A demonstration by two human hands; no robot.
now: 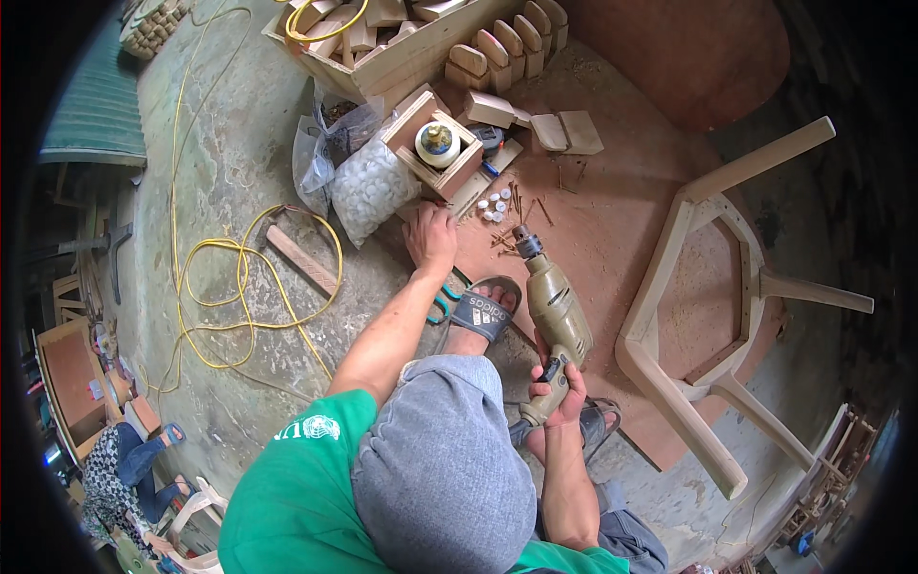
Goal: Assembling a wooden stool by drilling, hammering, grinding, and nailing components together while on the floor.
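- Right hand (562, 390): its fingers are gripping the handle of an olive drill (562, 311), whose chuck is pointing away from the body. I am not making out a bit.
- Left hand (430, 237): its fingers are bending beside the lower end of a plywood holder (406, 124); I cannot tell whether they are pinching anything.
- Near the chuck: loose screws (543, 210) and white caps (494, 205) are lying on a reddish board (612, 206).
- Inside the holder, a white container (438, 145) is standing; a bag of white pieces (371, 194) is leaning just beside it.
- By the forward foot, teal-handled scissors (442, 304) are lying.
- To the right, well apart from the left hand, a wooden frame (658, 263) is resting on the board, its legs reaching past the edge.
- Progress, my judgement: the frame's main members and legs are looking joined; with the screws lying loose and the drill away from the wood, some fastening is probably remaining. I am not confirming which joints are screwed.
- Farther out: an offcut crate (421, 55) and a yellow cord (251, 251) are lying on the floor (239, 421).
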